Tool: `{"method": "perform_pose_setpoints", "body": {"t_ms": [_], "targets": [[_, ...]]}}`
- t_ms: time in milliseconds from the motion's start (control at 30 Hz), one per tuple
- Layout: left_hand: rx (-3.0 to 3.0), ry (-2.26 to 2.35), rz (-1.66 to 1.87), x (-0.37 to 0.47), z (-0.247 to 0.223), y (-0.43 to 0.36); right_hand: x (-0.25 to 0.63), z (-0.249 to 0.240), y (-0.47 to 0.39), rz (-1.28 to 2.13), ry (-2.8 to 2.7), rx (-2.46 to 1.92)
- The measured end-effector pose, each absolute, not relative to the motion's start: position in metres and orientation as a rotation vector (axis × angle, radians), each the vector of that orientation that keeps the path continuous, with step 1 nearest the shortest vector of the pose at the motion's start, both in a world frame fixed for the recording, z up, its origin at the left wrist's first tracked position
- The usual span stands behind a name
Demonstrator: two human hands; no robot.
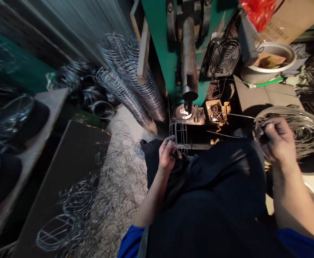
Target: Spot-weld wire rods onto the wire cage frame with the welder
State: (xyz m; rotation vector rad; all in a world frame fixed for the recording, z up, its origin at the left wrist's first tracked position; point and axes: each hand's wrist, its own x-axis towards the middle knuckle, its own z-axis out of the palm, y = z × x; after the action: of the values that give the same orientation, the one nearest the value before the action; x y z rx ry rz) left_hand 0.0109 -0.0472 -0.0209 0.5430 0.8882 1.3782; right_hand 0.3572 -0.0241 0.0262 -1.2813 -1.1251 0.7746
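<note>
Before my lap, my left hand [168,153] is closed on the near end of a small wire frame [182,132], whose far end lies by the round lower plate [184,112] of a green machine [159,32]. Above that plate hangs the machine's metal shaft [190,68]. Off to the right, my right hand [276,138] is closed on a thin wire [243,115], which points left from the fingers. Behind this hand sits a round pan of curved wires [307,132].
Stacks of wire rings [130,89] stand left of the machine. Loose wire pieces [116,186] cover the floor. A dark board [73,157] lies at the left. A small yellow basket [213,111], a fan [224,57] and a white bucket [270,61] are at the right.
</note>
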Motion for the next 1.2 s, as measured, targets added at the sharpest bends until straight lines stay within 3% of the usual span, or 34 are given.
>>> {"method": "perform_pose_setpoints", "body": {"t_ms": [167,300,1200], "targets": [[0.549,0.893,1.385,0.010,-0.024,-0.045,0.337,0.026,-0.023,1.078,-1.093,-1.279],[0.563,0.894,1.381,0.012,-0.021,-0.045,0.315,0.022,-0.015,1.029,-1.205,-1.466],[0.600,0.980,1.424,0.025,-0.008,-0.019,0.277,-0.022,0.023,1.077,-1.243,-1.214]]}}
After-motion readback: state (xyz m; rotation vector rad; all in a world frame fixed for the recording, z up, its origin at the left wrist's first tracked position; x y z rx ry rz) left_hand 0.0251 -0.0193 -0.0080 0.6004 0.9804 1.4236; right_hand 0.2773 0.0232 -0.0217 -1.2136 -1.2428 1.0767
